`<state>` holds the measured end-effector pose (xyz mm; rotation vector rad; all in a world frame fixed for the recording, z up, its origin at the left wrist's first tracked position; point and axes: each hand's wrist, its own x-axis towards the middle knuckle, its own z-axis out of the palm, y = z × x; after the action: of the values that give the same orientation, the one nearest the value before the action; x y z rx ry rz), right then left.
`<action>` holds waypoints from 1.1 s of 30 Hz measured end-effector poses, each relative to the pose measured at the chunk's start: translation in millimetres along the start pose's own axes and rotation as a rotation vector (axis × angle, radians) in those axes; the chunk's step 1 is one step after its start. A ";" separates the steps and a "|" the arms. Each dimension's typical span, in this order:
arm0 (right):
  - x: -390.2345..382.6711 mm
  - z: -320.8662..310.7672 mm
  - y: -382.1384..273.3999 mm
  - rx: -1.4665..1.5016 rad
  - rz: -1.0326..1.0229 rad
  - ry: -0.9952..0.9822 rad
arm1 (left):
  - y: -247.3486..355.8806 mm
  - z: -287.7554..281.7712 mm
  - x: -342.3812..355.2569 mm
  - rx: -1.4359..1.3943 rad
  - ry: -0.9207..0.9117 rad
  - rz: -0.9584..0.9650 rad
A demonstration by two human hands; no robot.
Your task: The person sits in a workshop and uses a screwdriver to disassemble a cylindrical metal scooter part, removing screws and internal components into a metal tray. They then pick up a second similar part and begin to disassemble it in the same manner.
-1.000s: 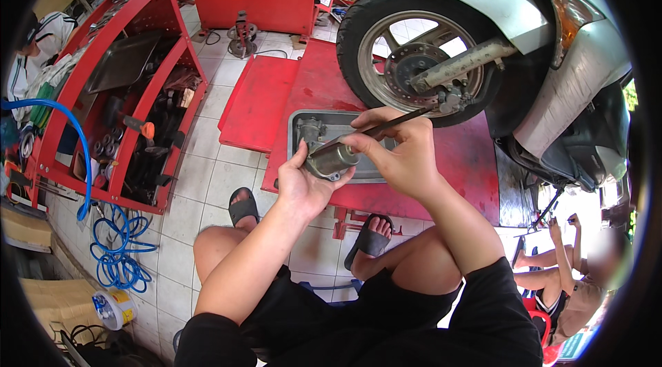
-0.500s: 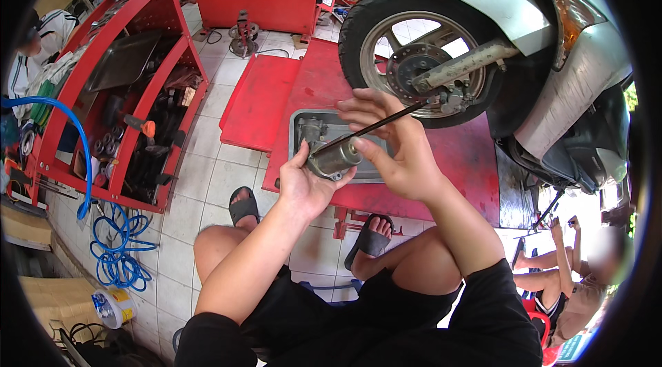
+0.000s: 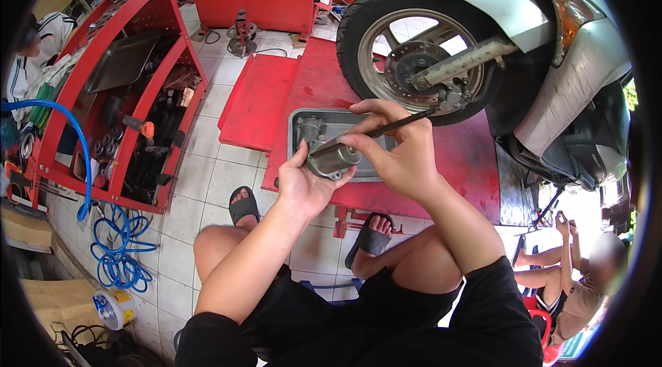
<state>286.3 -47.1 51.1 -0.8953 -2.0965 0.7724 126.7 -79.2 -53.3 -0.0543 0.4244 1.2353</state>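
**Over a grey, round-cornered tray (image 3: 292, 129): a metal part and a rod**

My left grip (image 3: 301, 186) cradles a dull, smooth-sided, cylindrical metal part (image 3: 336, 159) with a small lug; my right grip (image 3: 402, 150) pinches a slim, straight, dark rod (image 3: 412, 119) slanting down to it. The tray sits on a scuffed red platform (image 3: 448, 177). Half a second ago my right fingers were splayed; now they close on the rod.

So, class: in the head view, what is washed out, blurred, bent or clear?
Head view: glare whitens the area above the seated person at right, whose head is blurred; head view: the red tool cart bows near the left rim; head view: the metal part in the left hand looks fairly clear.
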 end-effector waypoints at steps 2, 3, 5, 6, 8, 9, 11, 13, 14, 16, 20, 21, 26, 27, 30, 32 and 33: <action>1.7 2.5 -0.1 0.046 -0.003 0.032 | -0.3 -2.6 1.5 -0.001 0.005 0.000; 2.7 4.6 0.1 0.068 -0.004 0.048 | -1.4 -2.3 2.4 -0.005 0.004 -0.002; 1.7 7.5 1.6 0.176 0.002 0.067 | -3.5 -0.6 2.9 -0.014 0.006 -0.005; 0.2 8.6 2.5 0.264 0.009 0.068 | -3.3 0.0 2.4 -0.009 0.007 -0.005; -0.5 2.8 4.6 0.260 0.021 -0.012 | -2.9 0.7 1.4 0.002 0.012 -0.004; 0.8 1.6 2.4 0.154 0.087 -0.055 | -2.5 0.4 0.6 0.006 0.016 -0.002; 4.1 -0.2 -3.4 0.007 0.140 -0.092 | -1.4 -0.1 -0.1 0.014 0.022 0.001; 4.5 3.8 -1.6 -0.007 0.043 -0.031 | -1.3 0.2 0.3 0.001 0.016 0.008; 4.0 6.5 -0.9 0.017 -0.041 0.024 | -2.2 0.4 0.7 -0.007 0.012 0.009; 1.1 11.9 -4.2 0.350 0.006 0.102 | -3.1 2.1 1.0 0.000 -0.002 0.007; -0.5 9.9 4.3 0.187 0.021 0.048 | -1.7 1.1 -0.8 0.012 -0.030 0.006; -0.2 9.8 6.4 0.150 0.013 0.037 | -2.2 0.7 -0.5 0.011 -0.018 0.000; 0.0 13.7 3.4 0.307 0.007 0.043 | -3.9 3.9 -1.6 0.017 0.032 0.004; -0.8 13.1 4.3 0.306 0.010 0.041 | -3.1 2.7 -1.0 0.020 0.026 0.003; -1.0 9.7 12.9 0.204 -0.037 0.008 | -2.4 -0.5 0.7 0.027 0.003 -0.010; 0.0 11.3 20.2 0.140 -0.115 0.022 | -2.5 -0.9 0.5 0.028 -0.019 -0.017; 0.6 12.4 21.9 0.109 -0.155 0.027 | -2.6 -0.8 0.3 0.031 -0.018 -0.023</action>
<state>283.8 -36.9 28.2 -0.6721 -2.0513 0.7797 128.9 -80.1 -54.6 -0.0215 0.4260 1.2058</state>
